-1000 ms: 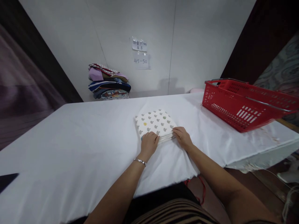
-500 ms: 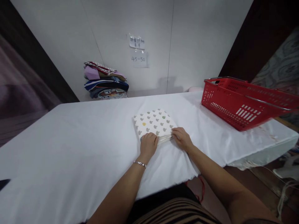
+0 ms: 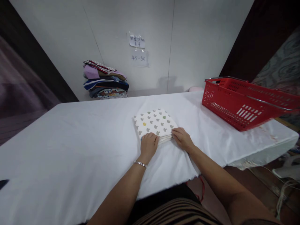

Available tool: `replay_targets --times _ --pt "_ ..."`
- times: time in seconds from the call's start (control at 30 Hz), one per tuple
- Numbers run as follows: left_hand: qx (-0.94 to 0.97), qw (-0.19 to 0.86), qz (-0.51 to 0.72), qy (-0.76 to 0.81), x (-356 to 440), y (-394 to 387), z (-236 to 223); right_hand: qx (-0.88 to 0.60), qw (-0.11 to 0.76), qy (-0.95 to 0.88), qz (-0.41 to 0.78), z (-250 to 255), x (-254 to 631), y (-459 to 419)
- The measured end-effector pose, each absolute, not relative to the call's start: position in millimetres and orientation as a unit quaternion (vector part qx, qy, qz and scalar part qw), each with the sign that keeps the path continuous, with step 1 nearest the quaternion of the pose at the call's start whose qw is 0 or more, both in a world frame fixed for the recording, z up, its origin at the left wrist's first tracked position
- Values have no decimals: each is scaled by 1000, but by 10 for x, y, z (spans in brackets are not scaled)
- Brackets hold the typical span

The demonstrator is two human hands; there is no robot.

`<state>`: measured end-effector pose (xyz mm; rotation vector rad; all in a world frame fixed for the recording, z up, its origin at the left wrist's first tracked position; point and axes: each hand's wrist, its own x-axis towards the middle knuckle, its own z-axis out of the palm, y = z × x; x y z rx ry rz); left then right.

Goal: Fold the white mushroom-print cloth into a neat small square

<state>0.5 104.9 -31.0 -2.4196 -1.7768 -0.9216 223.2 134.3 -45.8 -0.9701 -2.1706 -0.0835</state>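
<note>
A white cloth with grey, yellow and green printed motifs (image 3: 154,122) lies folded into a thick, layered square on the white-covered table (image 3: 93,140). My left hand (image 3: 149,144) grips its near edge toward the left corner, fingers on top and thumb at the front. At the near right corner, my right hand (image 3: 182,138) pinches the layers between thumb and fingers. Between the two hands the stacked folds show along the front edge. The undersides of both hands are hidden.
A red plastic basket (image 3: 225,106) with metal handles stands at the table's right. Against the wall at the back left is a pile of folded fabrics (image 3: 105,79). Two paper signs (image 3: 140,58) hang on the wall. A dark object (image 3: 3,183) shows at the left edge.
The camera view has shifted very slightly. Both hands stay on the folded cloth's near edge, and the cloth lies as before.
</note>
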Motion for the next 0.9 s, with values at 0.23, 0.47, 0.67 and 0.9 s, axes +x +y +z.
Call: replay_targets --times 0.23,0.47,0.67,0.9 --pt "-769 3 -292 -568 6 1041 -301 -372 366 -853 -35 -457 2235 1348" --pt "-770 2 -291 -567 13 1044 -300 -390 346 -851 -65 -468 2199 1369" --pt "-785 -2 -300 -541 -1 1011 -308 -390 356 -846 -74 -500 2192 1396" --pt "-803 -2 -278 -527 1 991 -309 -390 370 -841 -55 -471 2202 1369"
